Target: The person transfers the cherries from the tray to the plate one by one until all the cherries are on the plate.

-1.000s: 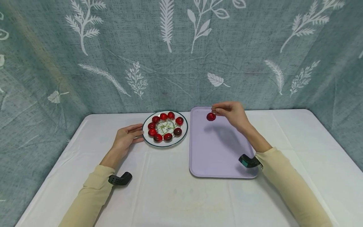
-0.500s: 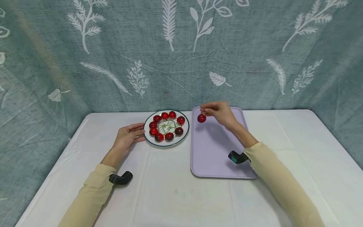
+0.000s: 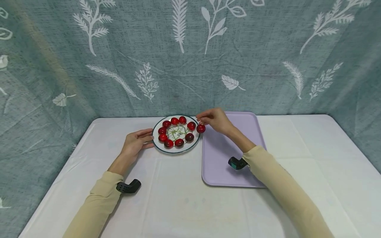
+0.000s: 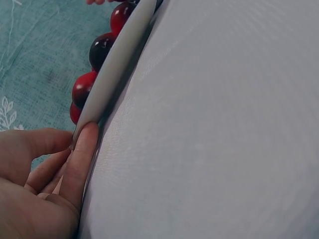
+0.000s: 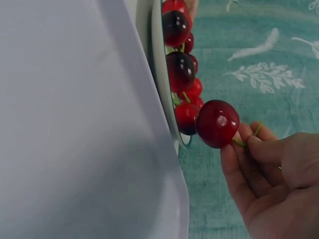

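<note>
A white plate [image 3: 174, 150] with a dark rim bears a ring of dark red cherries [image 3: 179, 142], their green stems pointing inward. My left hand [image 3: 134, 142] holds the plate at its left edge; in the left wrist view the rim lies between the thumb and a finger [image 4: 82, 154]. With thumb and fingertips my right hand [image 3: 216, 121] pinches a single cherry [image 5: 218, 123] by its green stem. That cherry hangs at the plate's right edge, beside the cherries on it; whether it touches the plate is unclear.
A lilac tray [image 3: 220, 177] lies right of the plate, under my right forearm. Both stand on a white-covered table [image 3: 178, 208]. Behind rises a blue-green curtain [image 3: 125, 39] with white leaf prints.
My right hand has moved left from over the tray to the plate's right edge, carrying the cherry by its stem. The left hand has kept its hold on the plate.
</note>
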The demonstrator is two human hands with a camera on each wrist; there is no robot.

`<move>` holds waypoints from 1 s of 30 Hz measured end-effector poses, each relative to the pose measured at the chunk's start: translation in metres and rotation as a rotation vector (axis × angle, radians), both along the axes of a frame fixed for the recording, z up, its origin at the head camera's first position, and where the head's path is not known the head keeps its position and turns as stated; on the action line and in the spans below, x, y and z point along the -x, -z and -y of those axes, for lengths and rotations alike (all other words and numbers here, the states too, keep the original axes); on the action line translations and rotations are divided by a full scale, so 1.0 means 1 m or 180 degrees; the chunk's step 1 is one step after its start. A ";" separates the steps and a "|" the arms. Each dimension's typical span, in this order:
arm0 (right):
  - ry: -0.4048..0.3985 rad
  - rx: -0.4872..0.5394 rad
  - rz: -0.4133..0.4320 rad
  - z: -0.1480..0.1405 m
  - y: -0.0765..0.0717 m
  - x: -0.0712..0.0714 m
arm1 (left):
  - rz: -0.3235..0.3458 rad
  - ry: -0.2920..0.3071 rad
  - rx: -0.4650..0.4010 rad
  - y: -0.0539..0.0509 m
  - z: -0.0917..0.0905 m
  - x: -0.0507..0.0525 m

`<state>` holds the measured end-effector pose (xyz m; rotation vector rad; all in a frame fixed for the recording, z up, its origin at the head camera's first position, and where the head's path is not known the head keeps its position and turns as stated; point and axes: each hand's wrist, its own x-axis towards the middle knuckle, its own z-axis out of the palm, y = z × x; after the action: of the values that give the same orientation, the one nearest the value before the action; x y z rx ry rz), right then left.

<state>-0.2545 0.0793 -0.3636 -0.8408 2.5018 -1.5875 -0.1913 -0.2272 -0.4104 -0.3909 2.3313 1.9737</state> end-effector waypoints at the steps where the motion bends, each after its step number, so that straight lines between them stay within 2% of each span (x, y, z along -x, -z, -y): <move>1: -0.0002 -0.0020 -0.0002 0.001 0.000 0.002 | 0.0002 -0.0012 0.0001 0.000 -0.001 0.000; 7: -0.0018 -0.0090 0.0010 0.009 0.003 0.011 | 0.0003 -0.0077 0.0013 -0.001 -0.005 0.001; 14: -0.0229 -0.0111 0.0087 0.013 0.006 0.018 | 0.0034 -0.0157 -0.0009 -0.003 -0.011 -0.001; 22: -0.0255 -0.0646 -0.0366 0.027 0.003 0.012 | -0.0013 -0.0146 0.0008 -0.003 -0.010 -0.002; 30: -0.0094 -0.0732 -0.0555 0.040 0.006 0.010 | 0.0013 -0.0148 -0.0003 -0.002 -0.010 -0.001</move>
<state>-0.2643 0.0392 -0.3692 -1.0160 2.7075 -1.2341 -0.1900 -0.2170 -0.4081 -0.4528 2.3398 1.9920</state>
